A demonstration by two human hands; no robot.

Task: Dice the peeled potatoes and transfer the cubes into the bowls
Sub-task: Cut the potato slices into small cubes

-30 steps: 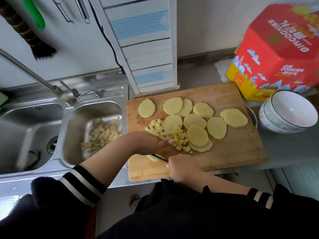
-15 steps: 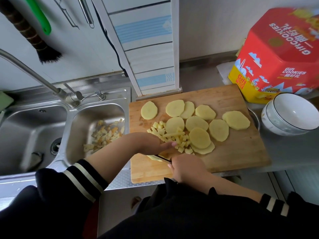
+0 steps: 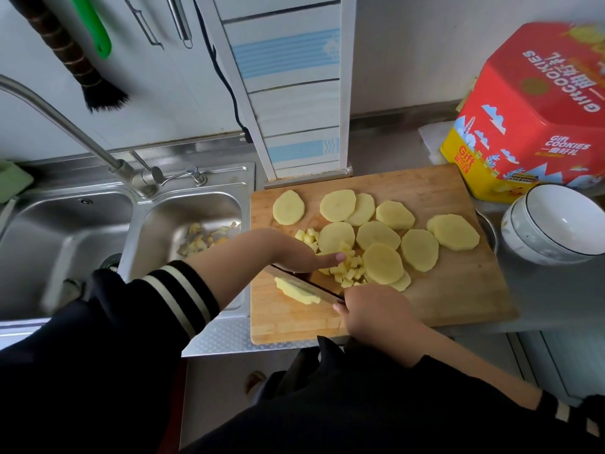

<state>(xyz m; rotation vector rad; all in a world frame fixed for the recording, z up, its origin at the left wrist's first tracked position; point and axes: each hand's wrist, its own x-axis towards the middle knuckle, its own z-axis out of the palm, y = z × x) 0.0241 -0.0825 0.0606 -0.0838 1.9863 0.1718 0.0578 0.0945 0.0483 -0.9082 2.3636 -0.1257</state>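
Beside board, "Gift Cookies" tin [image 3: 537,106]

A single view comes from a wide-angle camera worn on the person's head. It looks forward and steeply down over the person's own chest and dark sleeves at the edge of a kitchen counter. The cutting board [image 3: 442,198] lies close below, near the middle of the picture, with both forearms reaching into view from the bottom edge. The sink [image 3: 65,244] fills the left side, the red cookie box [image 3: 537,106] and the stacked bowls [image 3: 553,224] stand at the right edge, and the wall runs across the top. Straight lines bend toward the edges. No second view shares the scene.
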